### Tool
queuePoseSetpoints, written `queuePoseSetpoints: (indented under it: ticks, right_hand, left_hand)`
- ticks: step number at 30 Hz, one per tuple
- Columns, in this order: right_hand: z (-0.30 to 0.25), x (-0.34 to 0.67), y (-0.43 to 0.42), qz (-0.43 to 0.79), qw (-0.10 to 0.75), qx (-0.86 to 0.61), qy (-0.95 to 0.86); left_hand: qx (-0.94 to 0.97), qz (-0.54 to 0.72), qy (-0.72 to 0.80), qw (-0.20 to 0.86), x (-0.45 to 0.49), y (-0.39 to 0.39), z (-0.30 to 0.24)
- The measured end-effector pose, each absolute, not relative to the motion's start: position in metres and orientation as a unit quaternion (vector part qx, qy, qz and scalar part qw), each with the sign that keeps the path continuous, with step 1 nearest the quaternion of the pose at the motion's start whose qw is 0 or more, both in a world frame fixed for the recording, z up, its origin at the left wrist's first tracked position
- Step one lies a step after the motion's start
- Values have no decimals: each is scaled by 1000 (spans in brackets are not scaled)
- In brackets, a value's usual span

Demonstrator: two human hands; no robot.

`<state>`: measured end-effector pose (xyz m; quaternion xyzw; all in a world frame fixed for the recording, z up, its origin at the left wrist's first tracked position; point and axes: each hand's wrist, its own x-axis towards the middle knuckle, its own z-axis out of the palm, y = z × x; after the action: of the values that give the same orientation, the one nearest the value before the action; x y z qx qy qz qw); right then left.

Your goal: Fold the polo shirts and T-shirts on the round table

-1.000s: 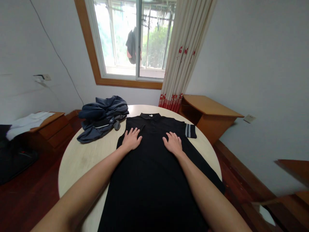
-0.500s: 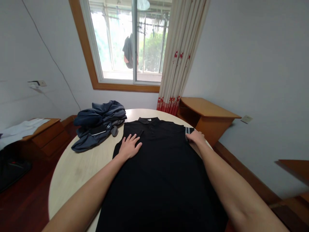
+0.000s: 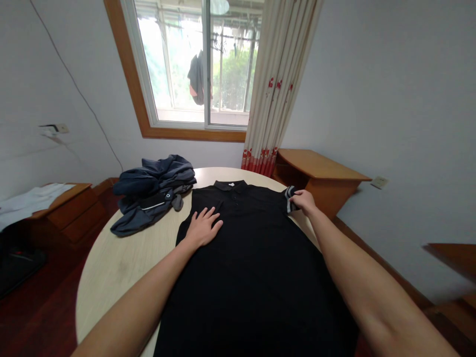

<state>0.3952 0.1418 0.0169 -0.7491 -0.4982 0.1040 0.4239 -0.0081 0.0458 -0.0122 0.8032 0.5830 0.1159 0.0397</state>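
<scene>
Shirt [image 3: 253, 267] plain black; its far right sleeve cuff [image 3: 288, 199] striped grey and black. Far left jacket [image 3: 152, 193] dark blue-grey with a thin white line, on a pale beige table [image 3: 115, 258]. Curtain [image 3: 275, 89] cream with red flowers, red along the hem; window frame [image 3: 130, 84] and right cabinet [image 3: 320, 173] orange-brown wood.

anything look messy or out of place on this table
Mostly the dark blue jacket, crumpled in a heap at the table's far left edge. The black polo shirt lies flat, left hand on it; the right hand pinches its striped sleeve cuff.
</scene>
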Motion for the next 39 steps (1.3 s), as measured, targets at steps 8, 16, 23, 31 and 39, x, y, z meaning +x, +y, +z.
queuePoseSetpoints:
  ticks: [8, 16, 23, 31, 39]
  right_hand:
    - [24, 323, 86, 52, 210, -587, -780]
    - [3, 306, 96, 71, 14, -686, -724]
    - [6, 324, 119, 71, -3, -695, -716]
    - [-1, 292, 167, 40, 43, -694, -718]
    - [-13, 305, 182, 53, 39, -722, -688]
  left_hand:
    - [808, 114, 577, 36, -8, 44, -12]
    - [807, 112, 579, 42, -8, 44, -13]
    - [793, 130, 593, 56, -12, 58, -11]
    - [740, 59, 669, 35, -26, 138, -3]
    - [701, 25, 713, 31, -40, 182, -11]
